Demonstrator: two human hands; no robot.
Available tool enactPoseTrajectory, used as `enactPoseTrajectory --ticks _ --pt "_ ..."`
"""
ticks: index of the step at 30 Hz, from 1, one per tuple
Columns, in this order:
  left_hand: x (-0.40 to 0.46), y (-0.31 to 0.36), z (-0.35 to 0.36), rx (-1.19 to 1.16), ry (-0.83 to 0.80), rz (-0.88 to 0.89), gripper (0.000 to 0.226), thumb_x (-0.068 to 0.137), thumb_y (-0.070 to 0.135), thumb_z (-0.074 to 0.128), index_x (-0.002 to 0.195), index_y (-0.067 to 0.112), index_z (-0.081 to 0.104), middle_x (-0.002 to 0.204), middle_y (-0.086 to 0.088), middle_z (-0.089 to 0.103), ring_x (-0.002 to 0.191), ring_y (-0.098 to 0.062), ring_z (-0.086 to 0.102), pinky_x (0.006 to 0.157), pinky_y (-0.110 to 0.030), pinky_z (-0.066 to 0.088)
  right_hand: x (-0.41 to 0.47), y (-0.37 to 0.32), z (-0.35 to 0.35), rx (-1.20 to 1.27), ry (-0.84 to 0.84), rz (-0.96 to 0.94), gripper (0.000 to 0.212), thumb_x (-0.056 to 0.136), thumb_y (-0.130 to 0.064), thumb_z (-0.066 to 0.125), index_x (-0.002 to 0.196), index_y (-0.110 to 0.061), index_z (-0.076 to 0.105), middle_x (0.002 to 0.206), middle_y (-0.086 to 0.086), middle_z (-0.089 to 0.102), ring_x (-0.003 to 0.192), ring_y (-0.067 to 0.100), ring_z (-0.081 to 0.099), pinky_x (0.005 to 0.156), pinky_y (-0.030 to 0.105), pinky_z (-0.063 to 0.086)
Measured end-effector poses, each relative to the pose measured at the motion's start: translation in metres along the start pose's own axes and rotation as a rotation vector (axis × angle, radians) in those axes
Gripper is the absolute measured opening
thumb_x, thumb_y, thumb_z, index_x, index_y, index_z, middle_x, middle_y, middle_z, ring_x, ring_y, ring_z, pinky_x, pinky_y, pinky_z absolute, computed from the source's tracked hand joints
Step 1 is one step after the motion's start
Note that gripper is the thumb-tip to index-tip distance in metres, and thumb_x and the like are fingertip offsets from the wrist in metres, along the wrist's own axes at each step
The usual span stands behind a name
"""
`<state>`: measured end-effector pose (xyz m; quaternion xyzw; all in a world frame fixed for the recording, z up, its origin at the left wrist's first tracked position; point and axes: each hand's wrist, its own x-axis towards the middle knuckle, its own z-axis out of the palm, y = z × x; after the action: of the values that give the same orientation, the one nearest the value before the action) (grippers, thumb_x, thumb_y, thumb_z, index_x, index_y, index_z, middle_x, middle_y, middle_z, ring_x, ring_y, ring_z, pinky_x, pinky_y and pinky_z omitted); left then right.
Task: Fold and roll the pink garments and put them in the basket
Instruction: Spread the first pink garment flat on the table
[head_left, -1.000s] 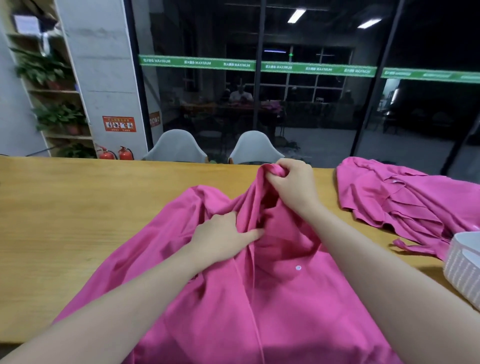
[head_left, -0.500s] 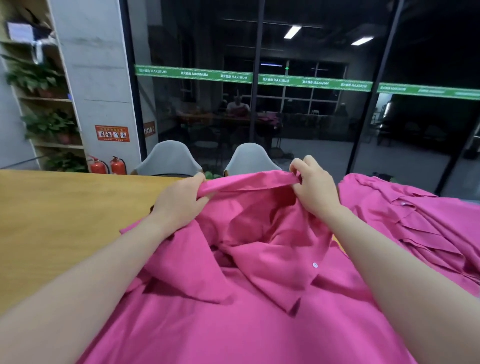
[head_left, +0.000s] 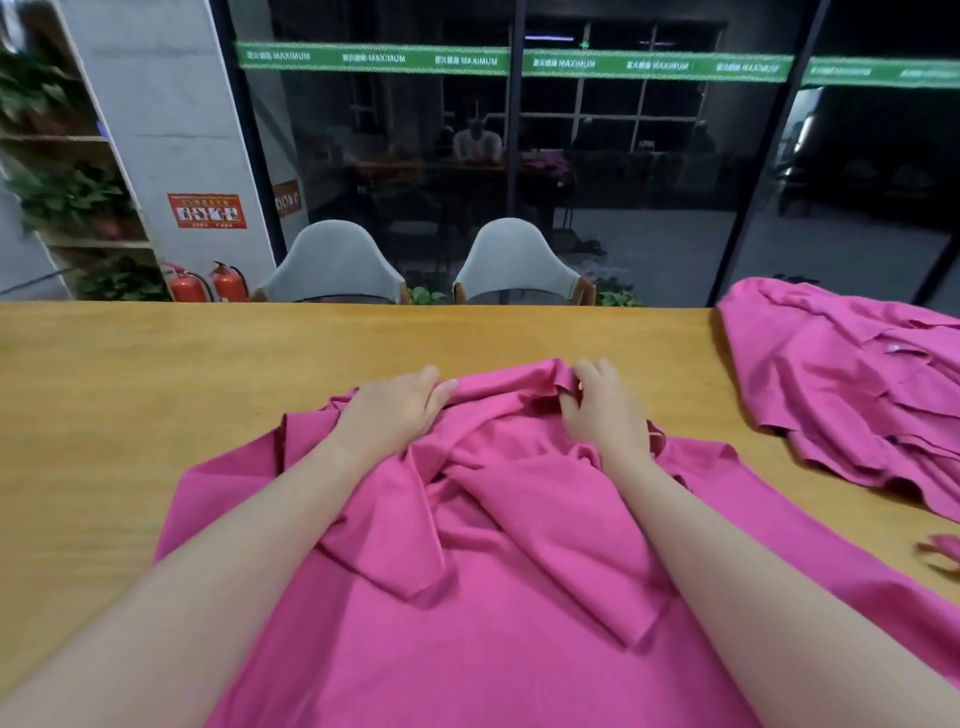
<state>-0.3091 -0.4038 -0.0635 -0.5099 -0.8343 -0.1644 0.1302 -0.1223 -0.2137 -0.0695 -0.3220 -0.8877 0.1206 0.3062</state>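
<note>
A large pink garment (head_left: 498, 613) lies spread and crumpled on the wooden table (head_left: 156, 374) right in front of me. My left hand (head_left: 395, 410) lies on its far edge, fingers closed over the fabric there. My right hand (head_left: 605, 410) pinches the same folded far edge a little to the right, fingers curled round it. Both hands are down at table level. A second pink garment (head_left: 841, 395) lies in layered folds at the right of the table. The basket is out of view.
A small bit of pink fabric (head_left: 941, 552) shows at the right edge. Two grey chairs (head_left: 332, 265) stand behind the table's far edge, in front of dark glass. Bare wood stretches to the left and beyond the garment.
Both hands took the garment's top edge, held it up stretched between them, then lowered it onto the table. The view has tilted down, and the basket has left the frame.
</note>
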Motion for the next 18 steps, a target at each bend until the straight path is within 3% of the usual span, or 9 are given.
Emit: enactPoseTrajectory --ticks 7,14,18 --pt "-0.043 0.017 -0.008 0.007 0.01 0.013 0.039 0.104 0.058 0.027 0.09 0.023 0.039 0.093 -0.012 0.068 0.088 -0.039 0.065 0.071 -0.044 0.048 -0.032 0.004 -0.018 -0.002 -0.049 -0.048 0.013 0.098 -0.022 0.056 0.103 -0.01 0.058 0.099 0.01 0.051 0.087 0.038 0.056 0.069 0.042 0.043" --pt "-0.111 0.041 -0.035 0.019 0.019 0.04 0.047 0.099 0.063 0.028 0.095 0.02 0.044 0.095 -0.008 0.068 0.089 -0.036 0.065 0.069 -0.043 0.047 -0.084 0.003 -0.041 0.022 -0.03 -0.081 0.013 0.097 -0.021 0.06 0.101 -0.008 0.06 0.088 0.001 0.043 0.087 0.036 0.054 0.066 0.036 0.028" --pt "-0.149 0.049 -0.042 0.131 0.09 -0.027 0.048 0.098 0.065 0.035 0.093 0.018 0.047 0.09 -0.003 0.066 0.083 -0.032 0.066 0.063 -0.041 0.048 -0.116 0.002 -0.057 0.075 -0.031 -0.072 0.01 0.094 -0.018 0.061 0.088 -0.014 0.056 0.081 0.0 0.042 0.083 0.036 0.053 0.065 0.036 0.025"
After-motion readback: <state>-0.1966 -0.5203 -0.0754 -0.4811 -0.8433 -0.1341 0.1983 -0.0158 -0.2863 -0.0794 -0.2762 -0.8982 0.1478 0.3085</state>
